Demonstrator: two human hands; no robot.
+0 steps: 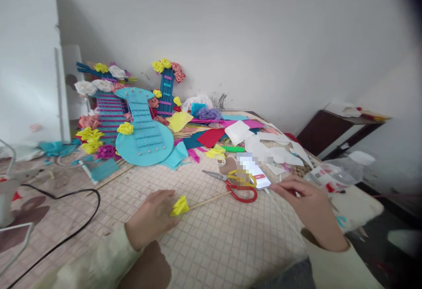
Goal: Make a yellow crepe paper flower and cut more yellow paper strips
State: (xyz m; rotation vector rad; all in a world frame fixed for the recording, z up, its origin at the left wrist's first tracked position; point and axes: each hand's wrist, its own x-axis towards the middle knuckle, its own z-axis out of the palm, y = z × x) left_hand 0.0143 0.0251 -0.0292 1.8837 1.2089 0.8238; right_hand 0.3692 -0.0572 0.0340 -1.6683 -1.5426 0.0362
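My left hand (153, 216) is over the table, its fingers apart and curved beside a yellow crepe-paper flower (180, 206). That flower is at the near end of a thin wooden stick (209, 200), whose other end reaches the scissors (242, 186) with red and yellow handles. My right hand (305, 203) is at the lower right corner of a lit phone (252, 171), thumb and forefinger pinched together. Whatever lies between those fingertips is too small to make out. A white cable (280, 210) runs from the phone below that hand.
A blue guitar-shaped board (145, 144) with strings and flowers leans at the back left. Coloured paper sheets (211, 137) and white scraps (263, 148) cover the back. A black cord (94, 214) curves at left near a white glue gun (6, 196). A plastic container (346, 170) stands right.
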